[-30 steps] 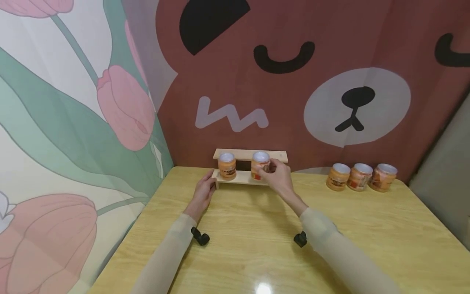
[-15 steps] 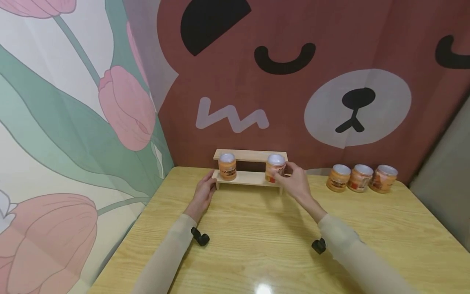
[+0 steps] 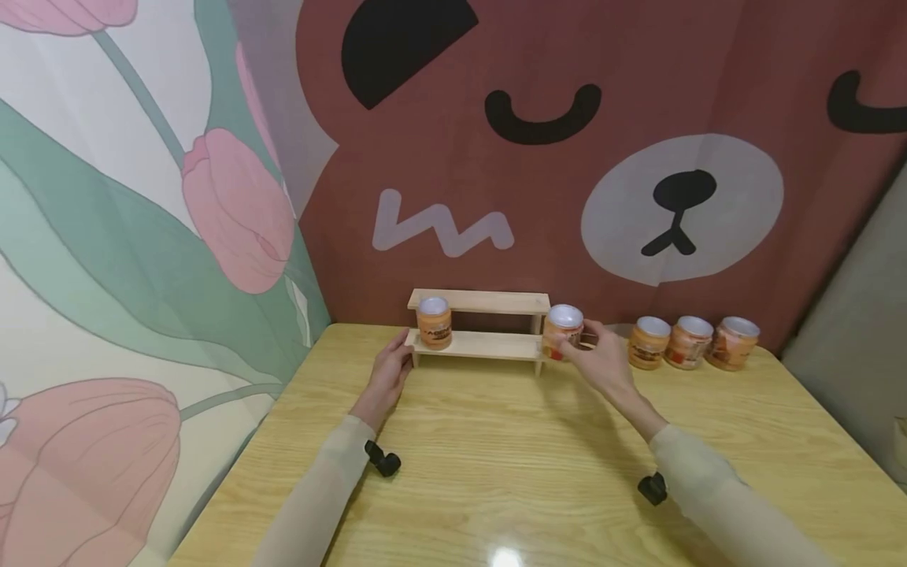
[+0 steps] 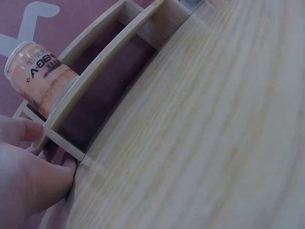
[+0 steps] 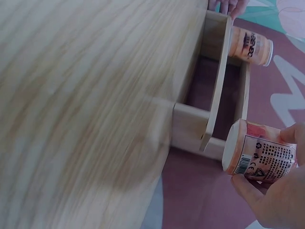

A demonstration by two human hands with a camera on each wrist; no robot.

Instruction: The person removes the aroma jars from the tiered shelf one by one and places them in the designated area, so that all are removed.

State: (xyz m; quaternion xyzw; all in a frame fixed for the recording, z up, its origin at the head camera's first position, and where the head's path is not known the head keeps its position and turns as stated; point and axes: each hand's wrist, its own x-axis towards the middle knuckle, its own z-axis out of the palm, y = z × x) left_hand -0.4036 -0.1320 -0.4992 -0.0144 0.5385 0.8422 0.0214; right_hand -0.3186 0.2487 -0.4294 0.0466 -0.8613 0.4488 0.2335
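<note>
A small two-tier wooden shelf rack [image 3: 489, 345] stands against the wall at the back of the table. My left hand [image 3: 388, 374] grips its left end; in the left wrist view, finger and thumb [image 4: 59, 179] lie around the end piece. One orange jar [image 3: 434, 324] with a pale lid stands upright at the left of the lower tier. Just past the rack's right end, my right hand [image 3: 605, 364] holds a second orange jar [image 5: 259, 152] in the air. Its barcode label and pale base face the right wrist camera.
In a row at the back right stand three more jars, a left one [image 3: 649, 344], a middle one [image 3: 689, 344] and a right one [image 3: 734, 345]. A printed curtain [image 3: 538, 220] hangs directly behind the wooden table [image 3: 453, 457].
The jar in my right hand has travelled right, from over the lower tier to beyond the rack's right end. My left hand and the other jars have stayed in place.
</note>
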